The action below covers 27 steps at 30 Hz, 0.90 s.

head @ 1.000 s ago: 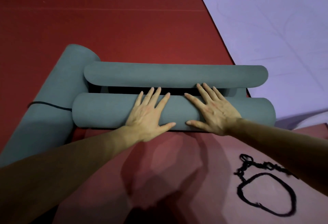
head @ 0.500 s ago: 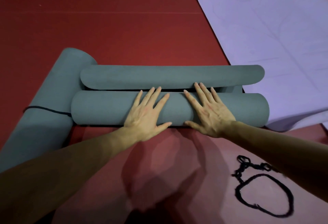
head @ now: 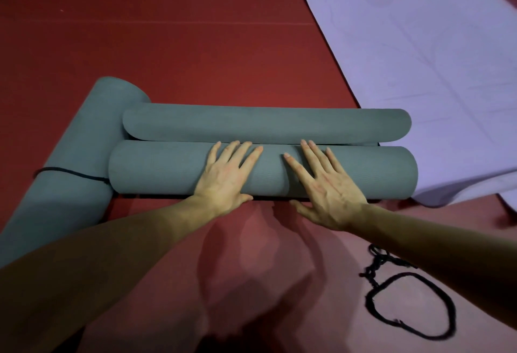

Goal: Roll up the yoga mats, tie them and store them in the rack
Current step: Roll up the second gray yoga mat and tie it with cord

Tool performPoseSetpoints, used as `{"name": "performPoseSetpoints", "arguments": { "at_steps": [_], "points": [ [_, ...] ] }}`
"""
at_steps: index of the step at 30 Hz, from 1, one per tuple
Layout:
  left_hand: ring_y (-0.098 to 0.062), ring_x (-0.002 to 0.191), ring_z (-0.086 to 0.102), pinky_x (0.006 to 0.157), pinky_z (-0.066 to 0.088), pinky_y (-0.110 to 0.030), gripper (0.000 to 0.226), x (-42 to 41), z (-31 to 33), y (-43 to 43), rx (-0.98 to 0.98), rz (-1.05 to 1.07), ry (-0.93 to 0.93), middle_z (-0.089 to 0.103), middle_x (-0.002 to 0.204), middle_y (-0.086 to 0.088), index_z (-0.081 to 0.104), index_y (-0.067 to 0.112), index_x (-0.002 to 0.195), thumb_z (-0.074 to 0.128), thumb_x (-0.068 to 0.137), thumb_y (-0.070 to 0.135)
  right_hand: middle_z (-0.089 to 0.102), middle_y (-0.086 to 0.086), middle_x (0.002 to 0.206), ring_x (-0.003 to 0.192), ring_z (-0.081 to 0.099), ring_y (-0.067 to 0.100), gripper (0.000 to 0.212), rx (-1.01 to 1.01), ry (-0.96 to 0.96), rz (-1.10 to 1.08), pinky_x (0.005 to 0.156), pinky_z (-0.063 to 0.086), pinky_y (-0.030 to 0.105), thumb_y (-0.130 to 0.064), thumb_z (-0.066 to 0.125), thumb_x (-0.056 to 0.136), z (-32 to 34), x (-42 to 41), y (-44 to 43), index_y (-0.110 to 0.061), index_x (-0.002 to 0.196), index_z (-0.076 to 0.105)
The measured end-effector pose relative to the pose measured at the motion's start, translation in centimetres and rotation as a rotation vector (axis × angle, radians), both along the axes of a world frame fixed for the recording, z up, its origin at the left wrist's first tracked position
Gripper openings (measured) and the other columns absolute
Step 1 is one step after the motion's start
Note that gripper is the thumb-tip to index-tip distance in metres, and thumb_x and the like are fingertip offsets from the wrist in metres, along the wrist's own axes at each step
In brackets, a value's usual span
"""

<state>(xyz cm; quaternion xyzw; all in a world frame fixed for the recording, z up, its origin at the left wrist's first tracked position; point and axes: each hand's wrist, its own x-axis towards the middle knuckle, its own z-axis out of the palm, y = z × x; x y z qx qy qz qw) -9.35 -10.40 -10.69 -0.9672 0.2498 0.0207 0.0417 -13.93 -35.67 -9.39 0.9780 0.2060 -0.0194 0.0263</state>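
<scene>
Grey mat roll (head: 167,170) is lying directly under both hands, its long axis running left to right, square across the forearms, so any push is going to send it straight away from the person. Left hand (head: 226,179) and right hand (head: 330,187) are resting flat on top of it side by side near its middle. Their fingers are straight and spread, the palms are pressing down and the thumbs are hanging over the near side; neither is curling round or gripping anything. Roughly equal lengths of roll are sticking out beyond each hand, which I judge should let the pressure fall evenly and stop the roll skewing. Just past the fingertips the mat's loose end (head: 265,124) is lying parallel to the roll and close against it. It is probably the last unrolled stretch, though the dark gap between them is hiding the join. Out to the left of the left hand a tied grey roll (head: 72,134) is lying at an angle with a black cord (head: 64,169) around it, its side meeting the left end of the roll. A loose cord loop (head: 373,271) is lying on the red floor (head: 195,44) on the near side, just beside the right forearm, so the right hand is the nearer one for tying. A lilac mat (head: 419,44) is lying flat beyond and to the right of the right hand.
</scene>
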Motion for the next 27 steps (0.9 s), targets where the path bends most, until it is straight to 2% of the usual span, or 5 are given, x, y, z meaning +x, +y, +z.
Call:
{"name": "performPoseSetpoints", "arguments": {
  "at_steps": [6, 10, 19, 23, 27],
  "points": [
    [-0.027, 0.145, 0.040, 0.122, 0.026, -0.050, 0.122, -3.0, 0.0, 0.7, -0.069, -0.059, -0.040, 0.043, 0.157, -0.004, 0.029, 0.023, 0.158, 0.084, 0.059, 0.067, 0.023, 0.030, 0.165, 0.155, 0.022, 0.041, 0.098, 0.022, -0.025, 0.027, 0.125, 0.014, 0.055, -0.072, 0.042, 0.088, -0.4, -3.2, 1.5, -0.014, 0.164, 0.019],
    [-0.028, 0.141, 0.042, 0.120, 0.030, -0.047, 0.123, -4.4, -0.1, 0.8, -0.079, -0.086, -0.033, 0.045, 0.154, -0.006, 0.029, 0.021, 0.158, 0.079, 0.060, 0.074, 0.018, 0.030, 0.166, 0.156, 0.017, 0.043, 0.105, 0.024, 0.014, 0.018, 0.126, 0.018, 0.059, -0.086, 0.030, 0.088, -0.8, -3.9, 2.1, -0.015, 0.165, 0.020],
    [-0.029, 0.158, -0.009, 0.127, 0.000, -0.050, 0.118, -2.0, 1.4, 0.8, -0.002, -0.085, 0.043, -0.006, 0.171, -0.010, -0.015, 0.026, 0.161, 0.045, 0.079, 0.087, 0.007, 0.029, 0.169, 0.158, 0.003, 0.042, 0.103, 0.026, 0.015, -0.046, 0.128, 0.005, 0.058, -0.085, 0.028, 0.088, 0.2, -0.5, 2.3, -0.022, 0.166, 0.006],
    [-0.028, 0.157, 0.012, 0.127, 0.011, -0.052, 0.103, -2.2, 1.2, 1.3, -0.071, -0.097, -0.038, 0.016, 0.169, -0.011, 0.014, 0.021, 0.163, 0.047, 0.085, 0.079, 0.010, 0.034, 0.166, 0.155, 0.009, 0.052, 0.100, -0.038, -0.012, 0.014, 0.124, 0.016, 0.066, -0.076, 0.031, 0.086, -0.5, -0.3, 2.4, -0.019, 0.166, 0.007],
    [-0.026, 0.152, 0.030, 0.123, 0.023, -0.052, 0.067, -3.2, 0.2, 1.2, -0.239, -0.153, -0.149, 0.035, 0.163, -0.007, 0.040, 0.020, 0.155, 0.054, 0.095, 0.046, 0.012, 0.031, 0.167, 0.155, 0.012, 0.050, 0.087, -0.026, -0.039, -0.010, 0.125, 0.015, 0.064, -0.067, 0.030, 0.096, -0.6, 0.6, 2.1, -0.020, 0.166, 0.009]
  ]
}}
